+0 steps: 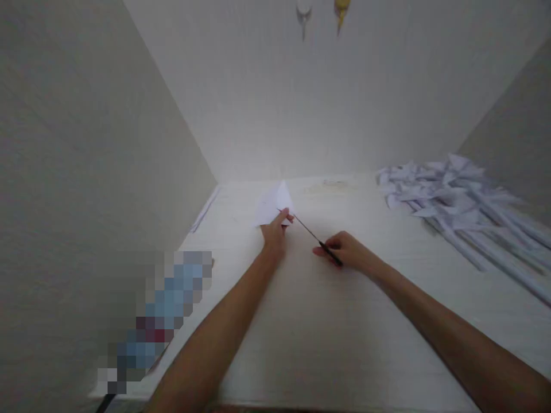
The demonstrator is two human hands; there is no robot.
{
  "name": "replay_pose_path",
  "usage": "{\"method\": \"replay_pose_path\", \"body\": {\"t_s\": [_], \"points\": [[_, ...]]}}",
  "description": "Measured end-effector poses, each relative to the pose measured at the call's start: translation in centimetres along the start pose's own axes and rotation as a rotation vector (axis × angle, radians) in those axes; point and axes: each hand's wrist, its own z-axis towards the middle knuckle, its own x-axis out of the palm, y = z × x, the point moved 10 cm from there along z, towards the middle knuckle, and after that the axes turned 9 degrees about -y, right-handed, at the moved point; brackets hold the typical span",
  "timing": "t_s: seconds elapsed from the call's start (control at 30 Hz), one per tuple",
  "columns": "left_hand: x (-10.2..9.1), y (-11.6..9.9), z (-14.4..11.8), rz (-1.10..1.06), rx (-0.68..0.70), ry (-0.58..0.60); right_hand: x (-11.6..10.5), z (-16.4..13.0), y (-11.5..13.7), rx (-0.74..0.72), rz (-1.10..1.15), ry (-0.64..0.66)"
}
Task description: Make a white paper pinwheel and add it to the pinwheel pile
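Observation:
A folded piece of white paper (269,205) stands out from my left hand (275,234), whose fingers are closed on its lower right part. My right hand (344,251) grips the black handle of a long, thin awl-like tool (306,227). The tool's slender reddish shaft slants up and left to my left fingers, which cover part of it. Its tip shows just beyond them, over the paper; whether it pierces the sheet I cannot tell.
White paper pinwheels (456,198) on rolled paper sticks lie heaped at the right. A pixelated bluish object (172,304) lies along the left edge. Thin paper strips (205,208) rest by the left wall. Two hooks, silver (303,20) and yellow (340,16), hang on the back wall.

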Motion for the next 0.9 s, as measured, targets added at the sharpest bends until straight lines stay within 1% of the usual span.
{"method": "replay_pose_path", "body": {"t_s": [0.2, 0.9], "points": [[0.06, -0.19, 0.14, -0.013, 0.004, -0.005, -0.14, -0.29, 0.26, -0.005, 0.012, -0.005], [0.11, -0.34, -0.05, 0.0, 0.016, 0.0, -0.18, -0.22, -0.12, 0.031, 0.0, -0.021]]}}
